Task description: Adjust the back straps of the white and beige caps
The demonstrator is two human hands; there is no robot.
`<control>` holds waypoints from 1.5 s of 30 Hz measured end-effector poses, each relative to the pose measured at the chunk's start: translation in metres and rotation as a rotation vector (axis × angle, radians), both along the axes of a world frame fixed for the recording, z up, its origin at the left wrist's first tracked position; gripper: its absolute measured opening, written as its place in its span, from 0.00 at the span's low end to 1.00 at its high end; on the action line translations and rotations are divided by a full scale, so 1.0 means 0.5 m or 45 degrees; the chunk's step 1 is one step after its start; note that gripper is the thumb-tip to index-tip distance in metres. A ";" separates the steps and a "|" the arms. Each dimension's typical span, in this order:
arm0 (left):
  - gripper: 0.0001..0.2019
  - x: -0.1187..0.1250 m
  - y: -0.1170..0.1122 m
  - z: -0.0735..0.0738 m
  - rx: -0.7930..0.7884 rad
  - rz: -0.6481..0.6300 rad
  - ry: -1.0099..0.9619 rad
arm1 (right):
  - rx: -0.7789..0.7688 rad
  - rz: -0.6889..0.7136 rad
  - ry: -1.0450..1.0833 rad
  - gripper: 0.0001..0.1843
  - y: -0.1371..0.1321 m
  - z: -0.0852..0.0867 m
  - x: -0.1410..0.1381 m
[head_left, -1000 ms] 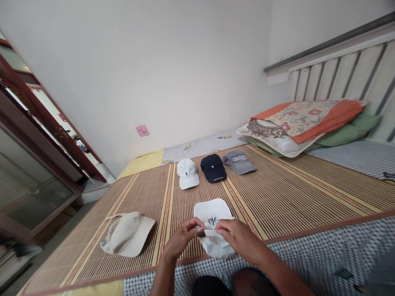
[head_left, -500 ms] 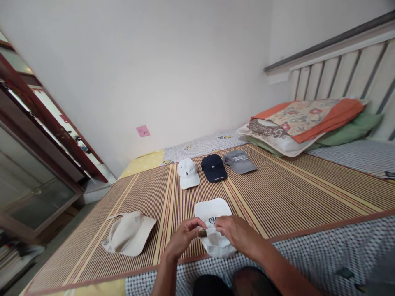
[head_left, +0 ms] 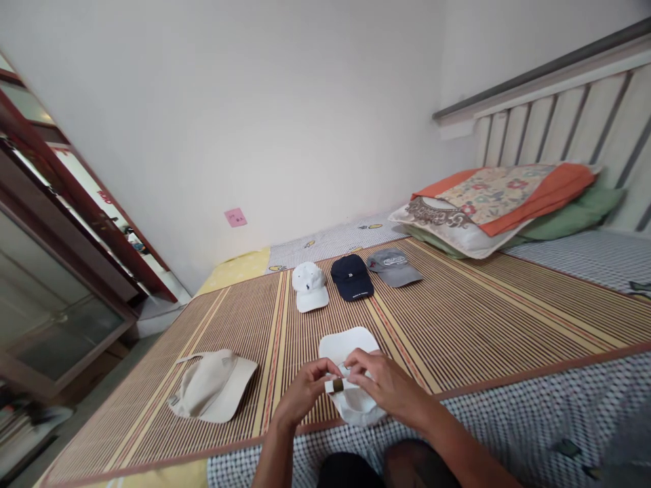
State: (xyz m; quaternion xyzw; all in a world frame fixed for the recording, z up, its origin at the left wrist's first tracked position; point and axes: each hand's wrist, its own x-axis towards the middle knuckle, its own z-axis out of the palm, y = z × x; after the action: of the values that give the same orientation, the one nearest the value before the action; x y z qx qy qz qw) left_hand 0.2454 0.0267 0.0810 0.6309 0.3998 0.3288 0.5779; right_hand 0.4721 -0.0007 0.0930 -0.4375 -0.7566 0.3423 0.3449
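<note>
A white cap (head_left: 350, 340) lies at the mat's front edge, its brim pointing away from me and its back strap facing me. My left hand (head_left: 305, 385) pinches the strap on the left, beside a small brown buckle patch. From the right, my right hand (head_left: 379, 381) has its thumb and fingers closed on the other side of the same strap. The fingers cover most of the lettering on the cap's front. To the left rests a beige cap (head_left: 216, 386) on its side, its strap sticking out.
Farther back, a white cap (head_left: 310, 288), a navy cap (head_left: 352, 278) and a grey cap (head_left: 394, 267) stand in a row on the striped mat (head_left: 458, 318). Pillows (head_left: 503, 203) are piled at the right, by the white headboard (head_left: 569, 129). A glass-fronted cabinet (head_left: 55, 318) stands at the left.
My right hand's fingers have shifted and bunched closer over the strap. More of the strap's left end and brown patch shows now. The other caps have stayed put.
</note>
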 end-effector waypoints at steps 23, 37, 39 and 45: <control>0.19 -0.018 0.011 -0.004 -0.039 -0.038 -0.057 | -0.108 0.082 0.131 0.09 0.011 -0.012 0.048; 0.23 -0.015 0.026 -0.030 -0.090 0.018 -0.074 | -0.087 0.058 0.071 0.09 0.010 -0.009 0.029; 0.23 -0.016 0.027 -0.031 -0.103 0.019 -0.087 | -0.083 0.040 0.060 0.09 0.010 -0.010 0.027; 0.22 -0.017 0.026 -0.030 -0.147 0.036 -0.115 | -0.078 0.019 0.032 0.08 0.009 -0.015 0.027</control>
State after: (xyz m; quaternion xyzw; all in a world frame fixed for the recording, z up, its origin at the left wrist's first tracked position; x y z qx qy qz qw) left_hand 0.2368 0.0396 0.0658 0.5754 0.4004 0.3413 0.6262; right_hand 0.4855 0.0037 0.0855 -0.4378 -0.7447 0.3733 0.3382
